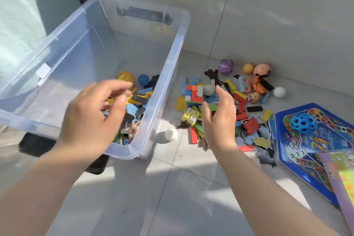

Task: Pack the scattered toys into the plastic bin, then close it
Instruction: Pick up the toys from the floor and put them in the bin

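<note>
Hidden: the left hand [95, 113] covers much of the toys lying in the plastic bin [178, 44]; a black slab [34, 145] shows only at the bin's near edge, possibly its lid.
Cut off: a purple and yellow box [341, 174] runs out of frame at 4 o'clock; the blue game board [283, 140] loses its right side there too.
Hard to read: the left hand is motion-blurred, and the flat pieces in the toy pile [220, 109] overlap too much to count.
Bin: open-topped, at 10 o'clock in the frame, standing on the grey tile floor.
Pile: on the floor at 3 o'clock from the bin.
Left hand: hovers over the bin's near right corner, fingers loosely curled, nothing visible in them.
Right hand [220, 119]: hangs over the pile, fingers relaxed and spread, holding nothing.
Balls on floor: one purple ball [226, 66], one orange ball [248, 68], two white balls, one [171, 134] just beside the bin's corner and one [279, 92] at the pile's 2 o'clock edge.
On the board: one blue holed ball [303, 122].
Cubes: one puzzle cube [193, 94], at 11 o'clock from the right hand.
In bin: one blue ball [143, 79], one yellow rounded toy [125, 77].
</note>
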`<state>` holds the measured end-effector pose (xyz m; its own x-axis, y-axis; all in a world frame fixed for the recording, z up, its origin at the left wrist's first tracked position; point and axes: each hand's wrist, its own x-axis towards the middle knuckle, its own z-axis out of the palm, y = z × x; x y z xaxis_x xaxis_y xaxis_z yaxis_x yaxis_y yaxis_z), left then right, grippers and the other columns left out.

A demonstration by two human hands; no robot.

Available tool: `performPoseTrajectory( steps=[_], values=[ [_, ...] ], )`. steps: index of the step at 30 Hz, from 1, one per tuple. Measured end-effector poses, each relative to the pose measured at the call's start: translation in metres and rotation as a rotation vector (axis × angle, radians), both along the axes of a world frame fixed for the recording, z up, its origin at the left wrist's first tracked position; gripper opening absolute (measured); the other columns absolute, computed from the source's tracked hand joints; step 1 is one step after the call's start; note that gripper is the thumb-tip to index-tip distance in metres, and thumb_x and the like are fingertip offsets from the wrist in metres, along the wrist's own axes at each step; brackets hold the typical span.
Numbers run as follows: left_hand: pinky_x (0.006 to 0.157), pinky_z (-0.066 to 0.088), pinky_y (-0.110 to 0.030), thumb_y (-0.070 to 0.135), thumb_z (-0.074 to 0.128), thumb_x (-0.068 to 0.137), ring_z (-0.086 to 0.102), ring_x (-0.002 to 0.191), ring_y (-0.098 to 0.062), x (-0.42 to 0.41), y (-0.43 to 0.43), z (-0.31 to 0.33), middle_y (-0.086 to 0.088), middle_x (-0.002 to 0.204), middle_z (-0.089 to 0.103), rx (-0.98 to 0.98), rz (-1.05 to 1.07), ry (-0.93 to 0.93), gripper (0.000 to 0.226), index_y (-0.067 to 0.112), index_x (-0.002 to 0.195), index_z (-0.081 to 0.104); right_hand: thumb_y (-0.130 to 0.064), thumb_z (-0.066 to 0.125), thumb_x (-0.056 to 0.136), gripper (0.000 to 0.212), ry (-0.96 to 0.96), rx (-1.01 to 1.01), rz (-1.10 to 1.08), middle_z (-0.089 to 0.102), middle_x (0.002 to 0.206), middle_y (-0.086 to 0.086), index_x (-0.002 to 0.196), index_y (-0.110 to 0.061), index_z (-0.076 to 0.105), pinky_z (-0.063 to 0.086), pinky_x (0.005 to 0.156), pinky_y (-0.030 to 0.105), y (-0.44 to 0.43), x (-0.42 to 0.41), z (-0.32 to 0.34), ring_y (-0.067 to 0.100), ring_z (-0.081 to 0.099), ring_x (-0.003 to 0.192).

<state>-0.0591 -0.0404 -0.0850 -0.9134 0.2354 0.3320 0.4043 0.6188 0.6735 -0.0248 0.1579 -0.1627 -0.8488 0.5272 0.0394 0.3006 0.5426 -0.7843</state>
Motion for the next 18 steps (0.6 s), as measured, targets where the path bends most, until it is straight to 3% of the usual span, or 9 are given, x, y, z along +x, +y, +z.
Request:
performPoseTrajectory(
  steps=[1, 3, 6, 8, 9, 11, 12, 15, 18],
  values=[
    [0.073, 0.034, 0.006, 0.033, 0.042, 0.078, 0.05, 0.08, 0.02, 0.012, 0.014, -0.001, 0.029, 0.081, 0.064, 0.024, -0.123, -0.023, 0.031, 0.03, 0.104, 0.059, -0.019, 0.053, 0.091, 0.052, -0.132, 0.05, -0.079, 0.037, 0.144, 0.011, 0.139, -0.007, 0.034, 0.023, 0.112, 0.036, 0.016, 0.013, -0.017, 0.025, 0.031, 0.136],
    [0.081, 0.033, 0.005, 0.027, 0.044, 0.079, 0.049, 0.091, 0.021, 0.038, 0.043, -0.016, 0.024, 0.096, 0.062, -0.001, -0.424, -0.062, 0.035, 0.03, 0.113, 0.049, -0.023, 0.06, 0.086, 0.059, -0.286, 0.125, -0.226, 0.04, 0.142, 0.019, 0.137, -0.003, 0.038, 0.026, 0.11, 0.042, 0.042, 0.042, -0.047, 0.034, 0.034, 0.133],
    [0.089, 0.039, -0.01, 0.027, 0.047, 0.075, 0.052, 0.104, -0.001, 0.068, 0.078, -0.069, 0.008, 0.108, 0.068, -0.165, -0.633, -0.137, 0.051, 0.023, 0.125, 0.04, -0.03, 0.064, 0.082, 0.07, -0.538, 0.105, -0.365, 0.03, 0.149, 0.017, 0.141, -0.009, 0.032, 0.028, 0.109, 0.044, 0.069, 0.082, -0.071, 0.034, 0.027, 0.137],
    [0.094, 0.046, -0.024, 0.033, 0.051, 0.07, 0.056, 0.115, -0.016, 0.073, 0.092, -0.106, -0.005, 0.125, 0.062, -0.4, -0.572, -0.167, 0.064, 0.017, 0.131, 0.041, -0.04, 0.059, 0.084, 0.079, -0.756, 0.075, -0.352, 0.013, 0.156, 0.01, 0.146, -0.016, 0.016, 0.026, 0.112, 0.041, 0.078, 0.103, -0.08, 0.029, 0.015, 0.143],
    [0.101, 0.043, -0.029, 0.034, 0.054, 0.074, 0.047, 0.128, -0.023, 0.069, 0.096, -0.117, -0.01, 0.14, 0.047, -0.524, -0.483, -0.219, 0.07, 0.015, 0.138, 0.035, -0.045, 0.06, 0.082, 0.085, -0.805, 0.072, -0.332, 0.009, 0.156, 0.009, 0.147, -0.017, 0.011, 0.026, 0.112, 0.04, 0.081, 0.111, -0.083, 0.028, 0.013, 0.143],
    [0.117, 0.013, -0.035, 0.033, 0.05, 0.088, 0.005, 0.146, -0.021, 0.052, 0.101, -0.134, -0.003, 0.158, 0.002, -0.634, -0.341, -0.417, 0.075, 0.023, 0.147, 0.005, -0.049, 0.065, 0.077, 0.096, -0.833, 0.074, -0.286, 0.008, 0.157, 0.009, 0.148, -0.019, 0.007, 0.025, 0.113, 0.04, 0.084, 0.12, -0.09, 0.027, 0.014, 0.143],
    [0.118, 0.005, -0.038, 0.034, 0.047, 0.09, -0.007, 0.146, -0.019, 0.042, 0.103, -0.138, 0.001, 0.157, -0.009, -0.66, -0.295, -0.516, 0.075, 0.027, 0.147, -0.001, -0.05, 0.064, 0.077, 0.097, -0.86, 0.08, -0.246, 0.006, 0.157, 0.008, 0.148, -0.021, 0.005, 0.023, 0.113, 0.04, 0.083, 0.122, -0.091, 0.027, 0.012, 0.144],
    [0.117, 0.008, -0.042, 0.035, 0.045, 0.092, -0.003, 0.145, -0.025, 0.014, 0.106, -0.152, -0.001, 0.158, -0.007, -0.715, -0.171, -0.575, 0.069, 0.024, 0.147, 0.005, -0.046, 0.056, 0.084, 0.084, -0.937, 0.114, -0.124, 0.002, 0.157, 0.007, 0.147, -0.027, 0.005, 0.022, 0.113, 0.037, 0.084, 0.122, -0.091, 0.028, 0.009, 0.143],
    [0.114, 0.017, -0.038, 0.034, 0.046, 0.093, 0.014, 0.141, -0.029, -0.004, 0.107, -0.16, -0.006, 0.156, 0.013, -0.755, -0.134, -0.599, 0.063, 0.016, 0.146, 0.017, -0.036, 0.053, 0.089, 0.073, -0.903, 0.111, -0.087, 0.013, 0.151, 0.011, 0.146, -0.023, 0.01, 0.027, 0.109, 0.032, 0.086, 0.118, -0.088, 0.031, 0.019, 0.136]
  ],
)
